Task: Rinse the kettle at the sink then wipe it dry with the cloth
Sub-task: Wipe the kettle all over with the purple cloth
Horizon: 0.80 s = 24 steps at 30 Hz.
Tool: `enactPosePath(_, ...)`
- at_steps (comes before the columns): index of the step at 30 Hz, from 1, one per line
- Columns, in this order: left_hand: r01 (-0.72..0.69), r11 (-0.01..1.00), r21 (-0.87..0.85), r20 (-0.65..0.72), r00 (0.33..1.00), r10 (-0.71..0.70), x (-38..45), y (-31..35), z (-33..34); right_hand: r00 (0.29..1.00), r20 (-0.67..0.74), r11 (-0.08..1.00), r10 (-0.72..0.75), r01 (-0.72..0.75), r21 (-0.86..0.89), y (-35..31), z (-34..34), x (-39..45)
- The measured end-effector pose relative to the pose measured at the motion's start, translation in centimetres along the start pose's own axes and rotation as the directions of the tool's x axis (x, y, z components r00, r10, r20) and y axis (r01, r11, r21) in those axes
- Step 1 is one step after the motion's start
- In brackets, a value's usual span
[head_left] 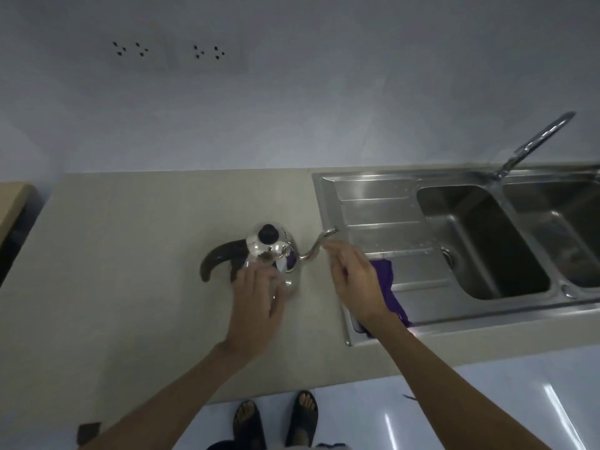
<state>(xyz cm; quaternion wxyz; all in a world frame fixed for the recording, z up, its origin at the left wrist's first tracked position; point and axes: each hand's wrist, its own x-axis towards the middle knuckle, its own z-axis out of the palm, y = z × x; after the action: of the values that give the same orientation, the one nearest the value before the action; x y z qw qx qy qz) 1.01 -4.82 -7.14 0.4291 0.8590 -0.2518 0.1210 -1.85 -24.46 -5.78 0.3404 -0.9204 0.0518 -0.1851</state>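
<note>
The kettle (271, 251) is stood on the counter (130, 254), braced by the spread left hand (258, 298), while the spout is pinched by the right hand (355, 280); the cloth (389, 287), at three o'clock, lies unheld, so wiping seems pending.

Left of your left hand's fingers (259, 277), bare table (130, 254) lies open beyond the kettle (272, 254), which stands upright against them. Its thin spout crosses just ahead of your right hand's fingers (337, 254). Right of those, the purple cloth (388, 287) covers the sink (373, 206) drainboard; the basin beyond is open.
</note>
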Motion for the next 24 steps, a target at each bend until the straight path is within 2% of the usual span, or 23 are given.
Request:
enactPosePath(2,-0.108,0.993,-0.040,0.271,0.956,0.115,-1.4,0.7,2.8,0.994,-0.049,0.991,0.102,-0.106,-0.083,3.5,-0.9,-2.0)
enactPosePath(4,-0.105,0.994,-0.028,0.438,0.893,0.106,-1.8,0.5,6.4,0.968,0.006,0.951,0.251,-0.245,-0.190,6.9,-0.7,-3.2)
enactPosePath(7,-0.107,0.991,0.085,0.556,0.830,0.042,-1.9,-0.1,11.4,0.884,0.133,0.836,0.449,-0.363,-0.411,10.6,1.0,-4.4)
enactPosePath(9,-0.111,0.980,0.167,0.604,0.797,-0.012,-2.3,-0.5,13.8,0.844,0.168,0.803,0.509,-0.396,-0.444,12.0,2.2,-5.0)
enactPosePath(12,-0.025,0.967,0.252,0.613,0.778,-0.140,-3.0,-0.4,15.6,0.842,0.118,0.779,0.526,-0.422,-0.464,13.1,3.3,-5.5)
enactPosePath(18,-0.041,0.956,0.291,0.612,0.776,-0.153,-3.9,-0.4,16.3,0.832,0.119,0.768,0.542,-0.433,-0.471,13.9,2.9,-4.9)
enactPosePath(20,0.005,0.967,0.254,0.598,0.785,-0.161,-3.7,-0.2,15.8,0.846,0.069,0.799,0.529,-0.469,-0.376,13.8,1.9,-4.3)
enactPosePath(22,0.032,0.980,0.195,0.538,0.832,-0.134,-3.4,0.6,14.4,0.879,-0.044,0.853,0.475,-0.473,-0.219,12.5,0.7,-3.5)
enactPosePath(24,0.041,0.993,0.109,0.442,0.893,-0.085,-2.7,1.6,11.9,0.912,-0.184,0.920,0.368,-0.385,-0.070,9.8,-0.6,-1.9)
